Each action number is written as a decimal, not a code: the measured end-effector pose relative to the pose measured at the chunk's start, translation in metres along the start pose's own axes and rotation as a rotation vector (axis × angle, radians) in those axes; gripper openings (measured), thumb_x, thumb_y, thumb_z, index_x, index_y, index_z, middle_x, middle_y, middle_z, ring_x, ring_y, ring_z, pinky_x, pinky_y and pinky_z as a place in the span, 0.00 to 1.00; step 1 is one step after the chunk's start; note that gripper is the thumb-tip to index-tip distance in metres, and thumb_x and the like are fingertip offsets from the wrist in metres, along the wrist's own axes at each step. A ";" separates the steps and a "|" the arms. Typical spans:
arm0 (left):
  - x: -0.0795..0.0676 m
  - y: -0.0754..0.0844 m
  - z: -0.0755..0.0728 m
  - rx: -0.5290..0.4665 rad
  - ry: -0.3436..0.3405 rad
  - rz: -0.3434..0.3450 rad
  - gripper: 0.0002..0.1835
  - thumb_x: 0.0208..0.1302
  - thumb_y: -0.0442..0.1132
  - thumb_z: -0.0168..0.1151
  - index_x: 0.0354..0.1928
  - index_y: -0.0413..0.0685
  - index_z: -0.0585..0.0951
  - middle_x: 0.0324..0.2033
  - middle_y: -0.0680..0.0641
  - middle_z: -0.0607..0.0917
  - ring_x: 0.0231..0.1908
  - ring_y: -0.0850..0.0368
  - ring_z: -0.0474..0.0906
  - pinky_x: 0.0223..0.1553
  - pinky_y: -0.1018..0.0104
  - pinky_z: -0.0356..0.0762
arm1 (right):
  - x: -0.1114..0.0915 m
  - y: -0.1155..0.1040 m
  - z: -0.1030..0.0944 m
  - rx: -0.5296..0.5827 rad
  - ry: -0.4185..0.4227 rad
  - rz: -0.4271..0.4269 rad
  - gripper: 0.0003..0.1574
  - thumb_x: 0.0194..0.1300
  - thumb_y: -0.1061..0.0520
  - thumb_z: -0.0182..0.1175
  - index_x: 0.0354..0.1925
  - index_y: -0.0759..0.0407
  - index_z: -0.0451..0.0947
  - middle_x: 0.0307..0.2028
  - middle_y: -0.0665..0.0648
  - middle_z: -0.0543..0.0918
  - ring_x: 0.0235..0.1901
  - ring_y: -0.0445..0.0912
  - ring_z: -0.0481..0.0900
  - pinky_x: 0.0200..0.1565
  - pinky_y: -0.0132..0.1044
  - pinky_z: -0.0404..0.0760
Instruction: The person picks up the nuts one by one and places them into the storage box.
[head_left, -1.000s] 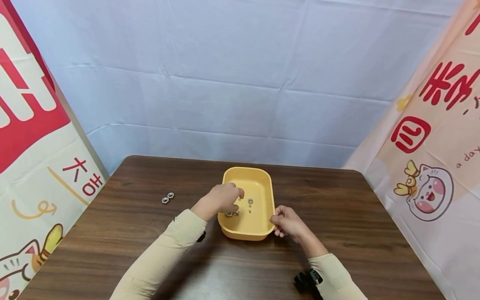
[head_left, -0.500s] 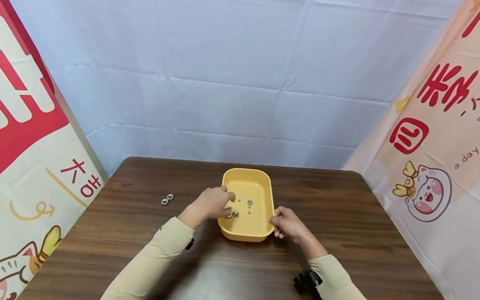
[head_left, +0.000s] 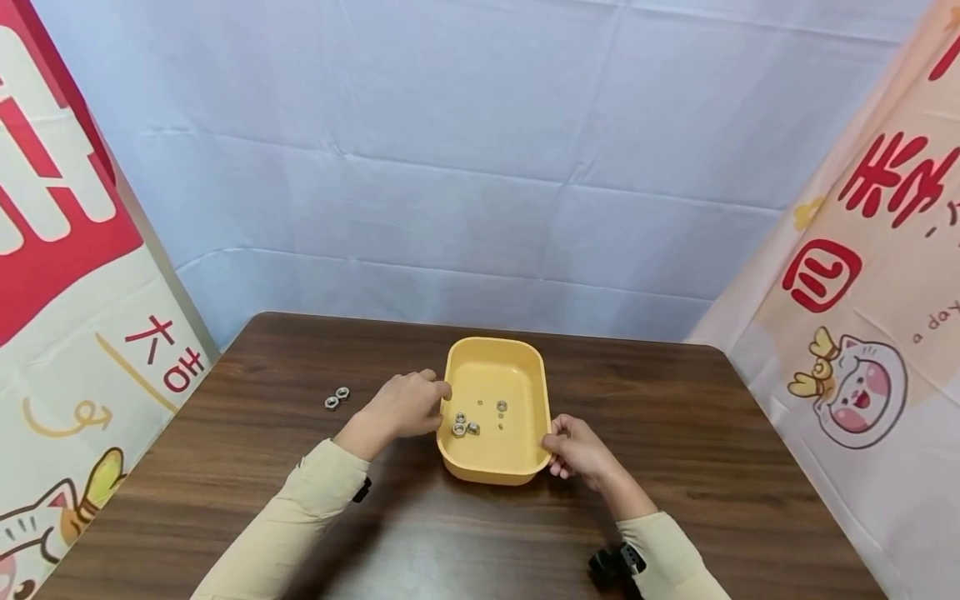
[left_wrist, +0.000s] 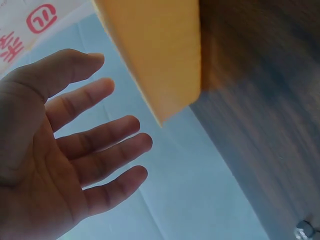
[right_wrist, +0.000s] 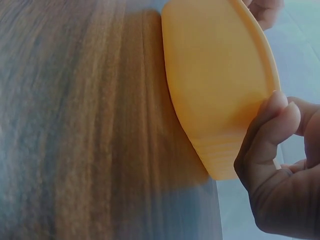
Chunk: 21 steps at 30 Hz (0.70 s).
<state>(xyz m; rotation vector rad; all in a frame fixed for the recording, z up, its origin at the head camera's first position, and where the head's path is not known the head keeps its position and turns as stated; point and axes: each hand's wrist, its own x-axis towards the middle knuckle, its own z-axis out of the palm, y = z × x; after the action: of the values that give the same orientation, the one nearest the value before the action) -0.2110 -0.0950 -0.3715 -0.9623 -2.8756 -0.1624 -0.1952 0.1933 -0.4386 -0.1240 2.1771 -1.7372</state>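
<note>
A yellow plastic tray sits on the table with several metal hex nuts inside. Three nuts cluster near its left side, among them a hex nut; another nut lies nearer the middle beside tiny metal bits. My left hand is at the tray's left rim and holds nothing; the left wrist view shows its fingers spread and relaxed beside the tray wall. With thumb and fingers my right hand pinches the tray's right rim near its front corner, also plain in the right wrist view.
Two hex nuts lie together on the brown wooden table, left of the tray. A pale blue cloth hangs behind the table, and printed cloths flank it on both sides.
My left hand has moved left, out from over the tray's inside to its left rim, uncovering the three clustered nuts. My right hand keeps its grip on the rim.
</note>
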 end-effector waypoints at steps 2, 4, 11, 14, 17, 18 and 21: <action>-0.004 -0.004 0.003 -0.005 0.028 0.012 0.10 0.53 0.39 0.65 0.39 0.48 0.82 0.25 0.51 0.73 0.24 0.56 0.69 0.21 0.62 0.69 | 0.000 0.001 0.000 0.010 0.006 0.001 0.06 0.55 0.68 0.51 0.31 0.65 0.62 0.14 0.56 0.71 0.10 0.41 0.70 0.12 0.29 0.68; -0.007 -0.008 0.004 -0.005 0.029 -0.004 0.11 0.53 0.40 0.66 0.39 0.49 0.82 0.27 0.51 0.73 0.25 0.55 0.71 0.22 0.61 0.70 | -0.001 0.001 0.000 0.015 0.003 -0.003 0.06 0.55 0.68 0.50 0.31 0.65 0.62 0.14 0.55 0.71 0.10 0.41 0.70 0.13 0.29 0.68; -0.016 -0.023 0.007 0.033 -0.014 -0.105 0.16 0.53 0.42 0.68 0.44 0.48 0.81 0.33 0.47 0.77 0.31 0.50 0.76 0.28 0.54 0.75 | 0.000 0.002 0.000 0.013 0.005 0.003 0.06 0.56 0.67 0.50 0.31 0.65 0.62 0.14 0.55 0.71 0.11 0.41 0.70 0.13 0.29 0.68; -0.020 -0.028 0.010 0.033 -0.024 -0.122 0.16 0.53 0.43 0.68 0.44 0.48 0.81 0.34 0.46 0.77 0.31 0.49 0.77 0.29 0.54 0.76 | 0.000 0.002 0.000 0.007 0.009 0.009 0.06 0.55 0.67 0.51 0.32 0.65 0.62 0.15 0.55 0.71 0.11 0.41 0.70 0.13 0.29 0.69; -0.025 -0.032 0.013 0.007 -0.046 -0.145 0.17 0.54 0.43 0.68 0.45 0.47 0.80 0.35 0.46 0.77 0.32 0.50 0.76 0.29 0.55 0.75 | 0.000 0.001 0.000 0.007 0.007 0.008 0.06 0.55 0.67 0.51 0.32 0.65 0.62 0.15 0.55 0.71 0.11 0.41 0.70 0.13 0.29 0.68; -0.027 -0.033 0.014 0.001 -0.053 -0.151 0.17 0.54 0.43 0.68 0.46 0.46 0.80 0.35 0.46 0.77 0.32 0.50 0.76 0.29 0.56 0.75 | 0.000 0.001 0.000 0.008 0.007 0.009 0.07 0.55 0.67 0.51 0.32 0.65 0.62 0.15 0.55 0.71 0.11 0.41 0.70 0.13 0.29 0.68; -0.032 -0.037 0.014 -0.012 -0.081 -0.174 0.19 0.54 0.43 0.68 0.47 0.45 0.80 0.35 0.46 0.77 0.32 0.51 0.76 0.28 0.57 0.75 | 0.000 0.001 -0.001 0.010 0.010 0.012 0.07 0.55 0.67 0.51 0.32 0.65 0.62 0.14 0.55 0.71 0.11 0.41 0.70 0.13 0.29 0.68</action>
<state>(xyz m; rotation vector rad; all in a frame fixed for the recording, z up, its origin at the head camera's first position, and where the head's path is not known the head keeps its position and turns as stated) -0.2091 -0.1410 -0.3924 -0.7361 -3.0344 -0.1581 -0.1948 0.1943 -0.4394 -0.0997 2.1712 -1.7455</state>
